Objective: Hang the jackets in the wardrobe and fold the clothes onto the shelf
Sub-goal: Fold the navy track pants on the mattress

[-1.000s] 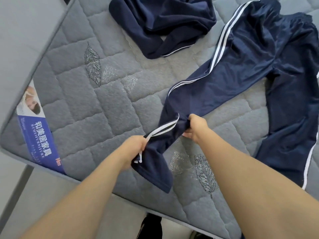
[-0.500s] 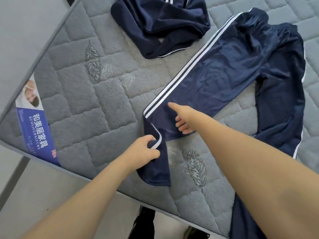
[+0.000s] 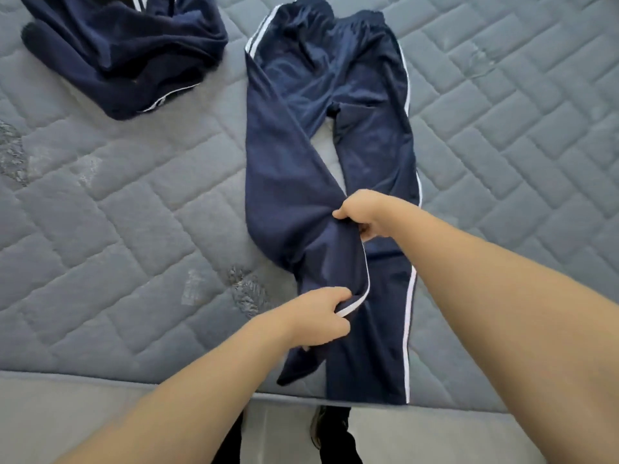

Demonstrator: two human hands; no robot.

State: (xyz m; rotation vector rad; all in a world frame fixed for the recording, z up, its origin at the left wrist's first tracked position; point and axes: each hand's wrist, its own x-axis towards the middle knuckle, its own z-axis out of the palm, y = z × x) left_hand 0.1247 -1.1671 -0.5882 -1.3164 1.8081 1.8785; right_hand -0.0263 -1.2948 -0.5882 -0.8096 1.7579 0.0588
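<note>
Navy track trousers [image 3: 301, 182] are spread lengthwise on a quilted mattress [image 3: 117, 212], one leg pinched by the left hand [image 3: 318, 318] and right hand [image 3: 365, 214], fingers clamped on cloth, seemingly for aligning the legs before folding; a crumpled jacket [image 3: 124, 51] lies nearby.

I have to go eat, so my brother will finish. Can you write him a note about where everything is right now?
Left hand: grips the left leg of the navy track pants near its white stripe, low down by the hem.
Right hand: grips the same leg higher up, around the knee.
Pants lie lengthwise on the grey mattress, waistband far, hems at the near edge; the left leg is pulled toward the right one.
A second navy garment lies crumpled at the far left.
Done: pants spread out. Left: fold the pants, deal with the other garment, put both away. No wardrobe or shelf in view.
</note>
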